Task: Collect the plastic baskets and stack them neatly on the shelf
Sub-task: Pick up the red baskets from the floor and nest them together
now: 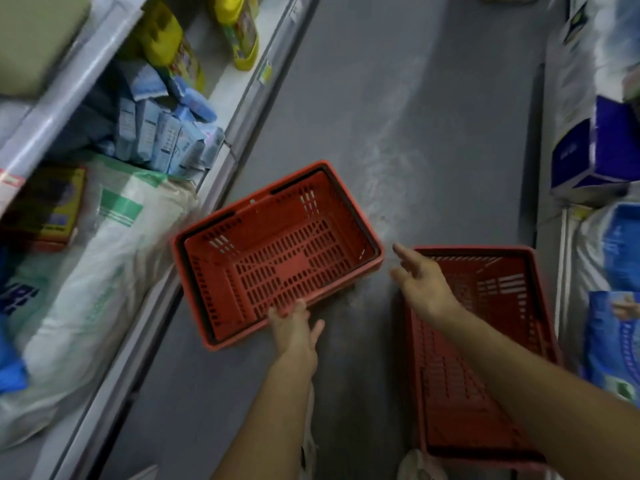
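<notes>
two baskets on the aisle floor, neither shelved yet

left hand (pixel 294 329) grips the near rim of the left red basket (pixel 277 254); right hand (pixel 420 280), fingers spread, hovers over the right red basket (pixel 485 358), holding nothing.

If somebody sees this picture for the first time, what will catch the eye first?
Two red baskets on the grey floor: one in the middle, one at the right. The left hand grips the near rim of the middle basket; the right hand reaches out open above the other. Shelves of packaged goods line both sides.
</notes>
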Tool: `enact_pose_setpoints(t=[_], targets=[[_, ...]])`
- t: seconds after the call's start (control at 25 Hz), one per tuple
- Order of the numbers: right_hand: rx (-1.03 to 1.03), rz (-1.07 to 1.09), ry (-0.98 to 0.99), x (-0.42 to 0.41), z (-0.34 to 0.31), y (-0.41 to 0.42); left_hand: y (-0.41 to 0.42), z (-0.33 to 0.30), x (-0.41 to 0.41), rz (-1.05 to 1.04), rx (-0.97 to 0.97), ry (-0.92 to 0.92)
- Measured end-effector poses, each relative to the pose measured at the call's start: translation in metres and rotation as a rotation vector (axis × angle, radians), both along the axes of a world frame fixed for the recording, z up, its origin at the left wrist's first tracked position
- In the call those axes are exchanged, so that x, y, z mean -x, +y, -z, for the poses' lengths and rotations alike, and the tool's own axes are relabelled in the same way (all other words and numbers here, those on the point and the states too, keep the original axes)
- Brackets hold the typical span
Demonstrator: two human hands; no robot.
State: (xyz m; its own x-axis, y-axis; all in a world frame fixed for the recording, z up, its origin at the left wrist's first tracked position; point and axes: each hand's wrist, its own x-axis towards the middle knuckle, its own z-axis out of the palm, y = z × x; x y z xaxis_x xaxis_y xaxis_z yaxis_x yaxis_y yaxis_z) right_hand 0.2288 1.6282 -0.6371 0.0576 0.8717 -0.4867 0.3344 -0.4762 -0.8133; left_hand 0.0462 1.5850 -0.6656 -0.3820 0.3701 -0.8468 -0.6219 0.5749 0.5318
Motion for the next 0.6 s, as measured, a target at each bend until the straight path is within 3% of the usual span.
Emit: enact_pose_setpoints(t=[0.16,0.24,0.36,0.48,0.6], targets=[[-0.063,0.163,-0.075,-0.042,0.026,-0.066,-0.035,0.005,-0.061,0.417,-0.100,0.120],[-0.026,0.290,-0.102,-0.070,0.042,-0.110,-0.063,0.020,-0.086,0.612,-0.085,0.197],[0.127,0.515,-0.130,-0.112,0.071,-0.181,-0.100,0.045,-0.120,0.883,-0.011,0.173],[0.289,0.759,-0.165,-0.129,0.106,-0.240,-0.121,0.081,-0.144,1.086,-0.009,0.187],[0.324,0.921,-0.239,-0.125,0.140,-0.270,-0.133,0.119,-0.155,1.127,-0.041,0.199]])
